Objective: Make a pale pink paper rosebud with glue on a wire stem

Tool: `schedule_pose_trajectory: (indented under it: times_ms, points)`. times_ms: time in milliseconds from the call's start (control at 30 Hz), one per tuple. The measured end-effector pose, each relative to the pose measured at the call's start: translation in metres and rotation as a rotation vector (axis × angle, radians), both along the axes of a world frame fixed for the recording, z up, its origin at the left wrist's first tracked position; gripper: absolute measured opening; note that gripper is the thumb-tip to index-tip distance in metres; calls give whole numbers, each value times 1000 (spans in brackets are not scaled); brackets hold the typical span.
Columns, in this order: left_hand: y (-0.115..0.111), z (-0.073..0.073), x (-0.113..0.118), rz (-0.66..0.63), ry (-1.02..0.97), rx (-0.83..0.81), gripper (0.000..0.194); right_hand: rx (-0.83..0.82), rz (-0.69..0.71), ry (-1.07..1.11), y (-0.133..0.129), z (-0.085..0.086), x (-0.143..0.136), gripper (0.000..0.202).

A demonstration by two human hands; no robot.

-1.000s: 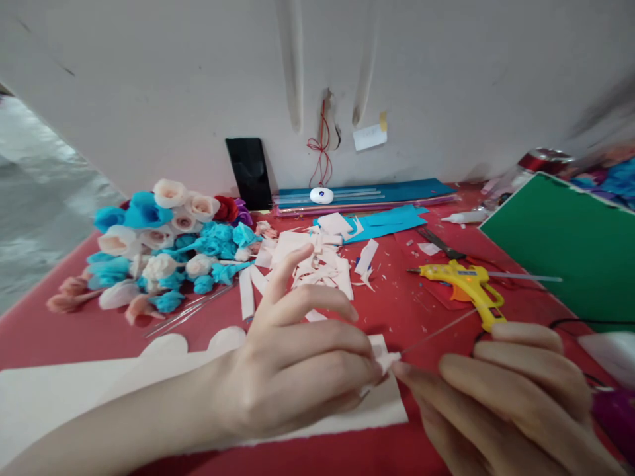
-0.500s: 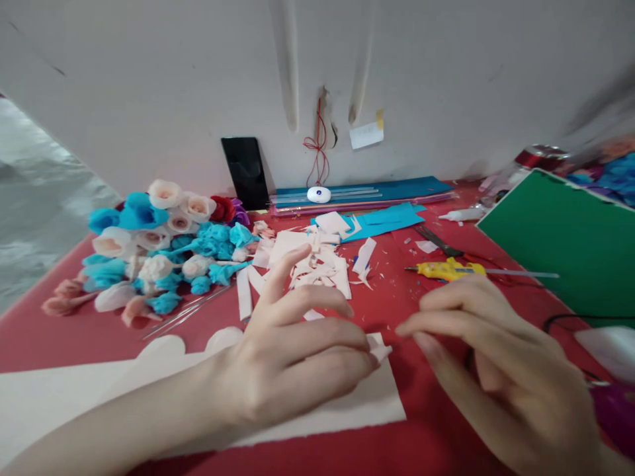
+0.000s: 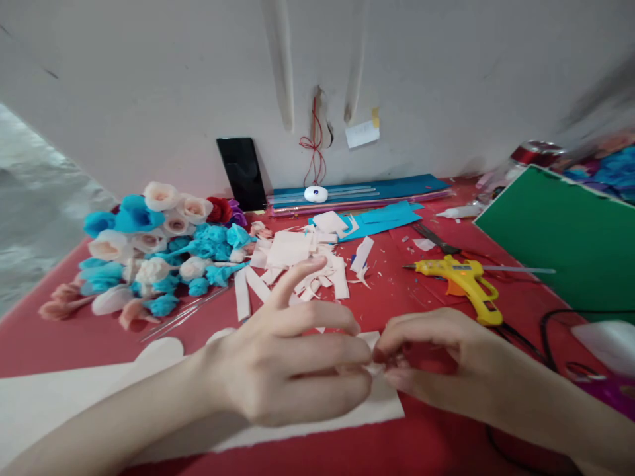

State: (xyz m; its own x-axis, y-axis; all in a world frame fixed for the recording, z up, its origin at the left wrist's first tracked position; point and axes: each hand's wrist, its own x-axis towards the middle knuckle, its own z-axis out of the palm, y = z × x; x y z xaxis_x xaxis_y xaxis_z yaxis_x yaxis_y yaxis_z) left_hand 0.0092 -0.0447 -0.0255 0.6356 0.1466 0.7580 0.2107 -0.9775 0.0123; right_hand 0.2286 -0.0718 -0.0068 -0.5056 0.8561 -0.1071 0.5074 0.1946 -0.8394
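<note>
Right hand back — fingertips meeting left hand.

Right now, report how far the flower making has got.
Done: a pile of finished blue and cream paper flowers. In hand: the left hand and right hand pinch a small cream paper piece between them. Left: loose cut strips and a cream sheet lie unused.

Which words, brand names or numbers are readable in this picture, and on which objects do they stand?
None can be read.
White note taped on the wall: no writing legible.
White oval device: a small dark mark, too small to read.
Yellow glue gun: no legible label.
</note>
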Motion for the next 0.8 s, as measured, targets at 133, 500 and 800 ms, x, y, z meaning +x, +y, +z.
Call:
schedule_pose_trajectory:
  times_ms: [133, 500, 800]
  points:
    - [0, 0, 0, 13, 17, 22, 25, -58, -54, 64, 2, -3, -4, 6]
    - [2, 0, 0, 8, -2, 34, 22, -174, -61, 141, 2, -7, -5, 8]
    - [0, 2, 0, -15, -16, 18, 22, -211, -29, 138, 4, -6, -10, 3]
